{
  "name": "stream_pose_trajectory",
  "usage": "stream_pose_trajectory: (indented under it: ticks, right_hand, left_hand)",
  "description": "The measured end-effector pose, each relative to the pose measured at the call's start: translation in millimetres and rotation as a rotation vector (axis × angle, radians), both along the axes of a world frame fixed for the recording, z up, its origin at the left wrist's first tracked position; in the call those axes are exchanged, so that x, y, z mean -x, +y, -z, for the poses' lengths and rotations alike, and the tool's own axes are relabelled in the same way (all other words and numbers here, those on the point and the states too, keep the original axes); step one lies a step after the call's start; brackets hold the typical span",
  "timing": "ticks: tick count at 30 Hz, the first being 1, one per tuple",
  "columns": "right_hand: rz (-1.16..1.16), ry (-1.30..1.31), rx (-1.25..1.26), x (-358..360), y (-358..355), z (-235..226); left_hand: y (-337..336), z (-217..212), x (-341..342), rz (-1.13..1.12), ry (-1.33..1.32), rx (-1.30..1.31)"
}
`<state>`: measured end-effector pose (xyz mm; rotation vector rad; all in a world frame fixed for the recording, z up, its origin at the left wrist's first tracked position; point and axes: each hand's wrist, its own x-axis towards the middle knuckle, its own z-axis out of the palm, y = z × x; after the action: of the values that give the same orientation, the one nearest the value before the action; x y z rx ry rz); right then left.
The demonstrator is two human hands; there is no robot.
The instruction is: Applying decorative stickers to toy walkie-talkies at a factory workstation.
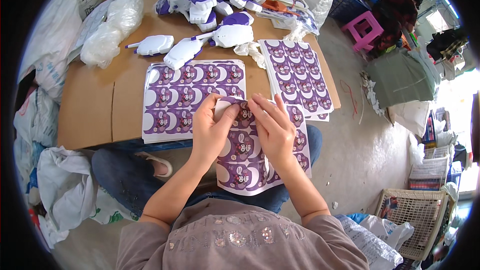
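1. Pinches a printed purple sheet at its upper edge in the left hand, with thumb bent over the front and fingers curled behind.
2. Lays the right hand on the sheet just beside the left, with fingers nearly straight and close together; cannot tell whether gripping, with thumb hidden.
3. Lets the sheet hang below both hands, over the lap.
4. Has a sheet stack beyond and left of the left hand, a second stack beyond and right of the right hand.
5. Has white-and-purple plastic pieces farther beyond the left hand.
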<state>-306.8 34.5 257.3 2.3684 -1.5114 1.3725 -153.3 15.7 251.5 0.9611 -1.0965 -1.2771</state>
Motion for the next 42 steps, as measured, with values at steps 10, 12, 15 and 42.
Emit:
stream_pose_trajectory:
  ticks: [10, 12, 15, 42]
  right_hand:
    - [0.01, -0.081, -0.129, -19.2, 3.1, 8.1]
    - [-0.003, 0.028, -0.121, -16.3, 1.0, 8.4]
    - [-0.004, 0.098, -0.081, -13.9, 1.2, 9.3]
    - [-0.088, -0.047, -0.128, -27.0, 23.3, 19.0]
  left_hand:
    - [-1.4, 3.6, -6.9, -0.05, -0.1, -0.012]
    - [-0.9, 5.4, -5.4, -0.053, -0.034, 0.007]
    - [0.1, 7.9, -3.7, -0.059, 0.013, -0.003]
    - [-44.0, 21.7, -60.2, 0.486, -0.17, -0.4]
